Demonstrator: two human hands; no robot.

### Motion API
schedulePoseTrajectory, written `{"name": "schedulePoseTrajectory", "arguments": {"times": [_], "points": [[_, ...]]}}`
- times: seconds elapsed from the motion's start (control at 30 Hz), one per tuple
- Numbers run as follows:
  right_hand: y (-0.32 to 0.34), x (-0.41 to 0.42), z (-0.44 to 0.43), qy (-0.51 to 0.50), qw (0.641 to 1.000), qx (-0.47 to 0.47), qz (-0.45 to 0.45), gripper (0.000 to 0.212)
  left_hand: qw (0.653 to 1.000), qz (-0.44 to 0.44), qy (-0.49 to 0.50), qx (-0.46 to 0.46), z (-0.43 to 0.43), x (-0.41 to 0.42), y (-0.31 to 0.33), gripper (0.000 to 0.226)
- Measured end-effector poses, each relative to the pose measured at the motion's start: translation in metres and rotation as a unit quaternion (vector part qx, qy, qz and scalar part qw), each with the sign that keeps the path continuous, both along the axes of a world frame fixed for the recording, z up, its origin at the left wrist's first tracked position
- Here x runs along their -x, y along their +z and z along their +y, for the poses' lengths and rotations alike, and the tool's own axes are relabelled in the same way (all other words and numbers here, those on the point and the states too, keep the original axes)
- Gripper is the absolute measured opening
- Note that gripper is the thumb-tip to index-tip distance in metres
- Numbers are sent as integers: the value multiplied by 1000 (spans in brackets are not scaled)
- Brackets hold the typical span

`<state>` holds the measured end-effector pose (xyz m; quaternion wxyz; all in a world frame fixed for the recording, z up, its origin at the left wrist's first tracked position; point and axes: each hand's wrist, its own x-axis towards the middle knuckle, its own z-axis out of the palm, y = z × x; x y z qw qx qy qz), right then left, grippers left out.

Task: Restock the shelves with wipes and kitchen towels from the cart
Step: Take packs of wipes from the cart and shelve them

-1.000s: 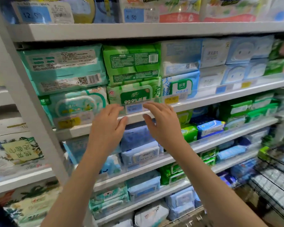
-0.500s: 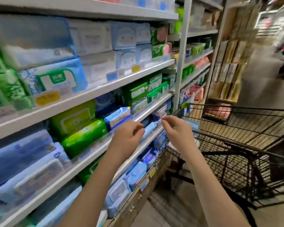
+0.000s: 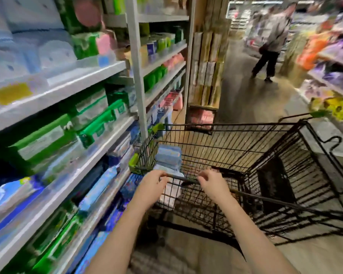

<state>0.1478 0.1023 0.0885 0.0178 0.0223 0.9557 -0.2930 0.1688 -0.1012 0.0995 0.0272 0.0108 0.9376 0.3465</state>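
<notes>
While left hand (image 3: pixel 152 186), right hand (image 3: pixel 212 183) hover half-curled, empty, wipes pack (image 3: pixel 168 158) lies beyond in cart (image 3: pixel 236 124).

Both bare forearms reach fwd; L hand (image 3: pixel 152 187) & R hand (image 3: pixel 213 183) side by side, palms down, fingers loosely curled.

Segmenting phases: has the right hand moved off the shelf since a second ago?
Yes: right hand left the shelf edge, now at the cart rim.
</notes>
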Motion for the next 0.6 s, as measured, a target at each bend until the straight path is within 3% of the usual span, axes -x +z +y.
{"name": "schedulePoseTrajectory", "arguments": {"times": [0.2,0.3,0.37,0.47,0.6], "points": [[-59,72,-26,14,987,-85,-134,37,997,-58,-41,42,-20,121,-71,23],[-76,93,-35,46,971,-132,-192,49,984,-84,-101,123,-26,159,-105,29],[-83,107,-35,48,965,-114,-230,52,972,-65,-126,186,-24,174,-119,34],[-97,132,-34,42,953,-24,-298,46,957,-123,-120,233,-25,195,-126,50],[-140,177,-33,62,926,59,-367,34,951,-250,-93,158,-40,230,-142,40]]}}
